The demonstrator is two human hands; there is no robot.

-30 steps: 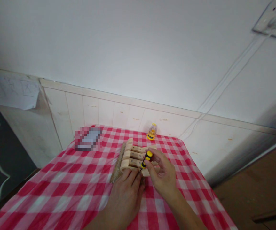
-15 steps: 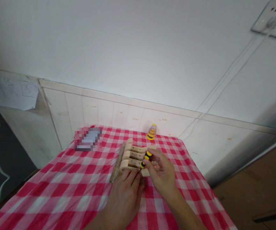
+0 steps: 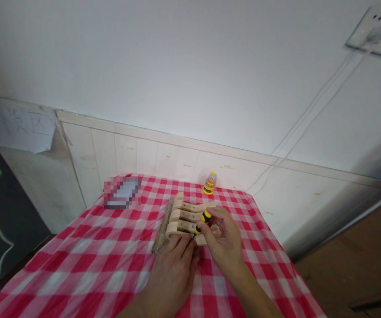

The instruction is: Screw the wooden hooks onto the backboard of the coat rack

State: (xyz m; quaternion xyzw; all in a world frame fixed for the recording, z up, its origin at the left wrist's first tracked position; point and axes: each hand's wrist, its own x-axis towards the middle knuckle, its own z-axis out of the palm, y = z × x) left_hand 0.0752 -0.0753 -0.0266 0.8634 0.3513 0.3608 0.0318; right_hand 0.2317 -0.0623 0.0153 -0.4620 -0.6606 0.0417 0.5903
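Screwdriver (image 3: 206, 216) in the right hand (image 3: 226, 240), slanted, with thumb and fingers closed round the yellow-and-black handle, lower end aimed down at the near side of the wooden rack (image 3: 186, 226). Too small to make out any contact between tip and screw. Left hand (image 3: 173, 265) over the rack's near edge, fingers bent and close together; gripping or merely pressing, impossible to say from here. Rack on the cloth-covered counter (image 3: 111, 247), just ahead of both hands, rounded ends to the left, alongside a rough brown board (image 3: 162, 234). Bit case (image 3: 209, 183) upright beyond, near the wall (image 3: 177, 163).

Looks like turning a screw. For a clean job, line the shaft up with the screw before twisting; at a slant, likely to slip and chew the head. Press along the shaft, turning in short, even strokes. Brace the rack firmly from the left, but place those fingers clear of the tip, being very near it now. Ease off at firm resistance to spare the wood.
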